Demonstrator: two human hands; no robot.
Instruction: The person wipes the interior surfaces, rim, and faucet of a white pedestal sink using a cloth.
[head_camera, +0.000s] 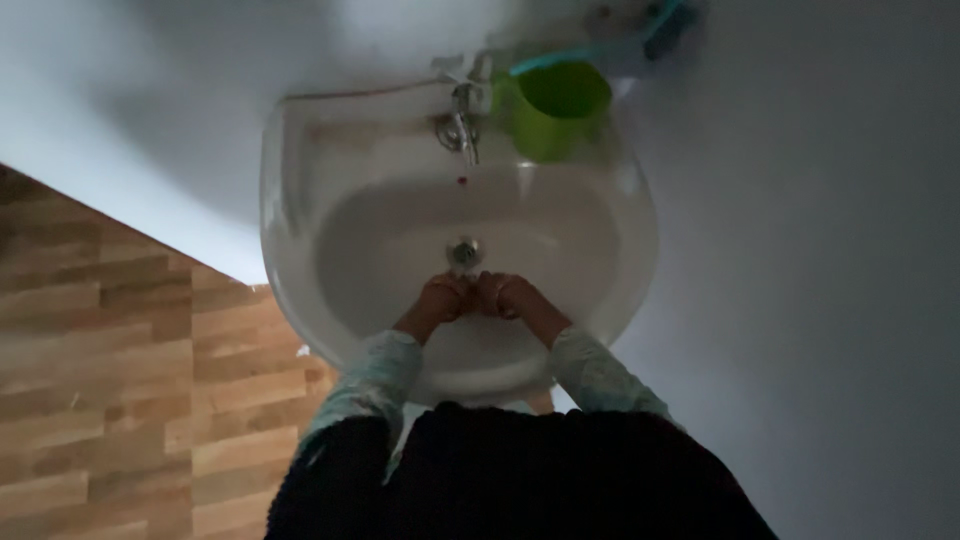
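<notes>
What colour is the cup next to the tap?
The cup is bright green, sitting on the sink's rim right of the tap, seen in the head view.

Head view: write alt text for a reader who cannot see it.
Seen from above, a person's left hand and right hand meet, fingers curled together, inside a white sink just below its drain. A metal tap and a green cup sit at the sink's back rim; wood-look flooring lies to the left.
</notes>
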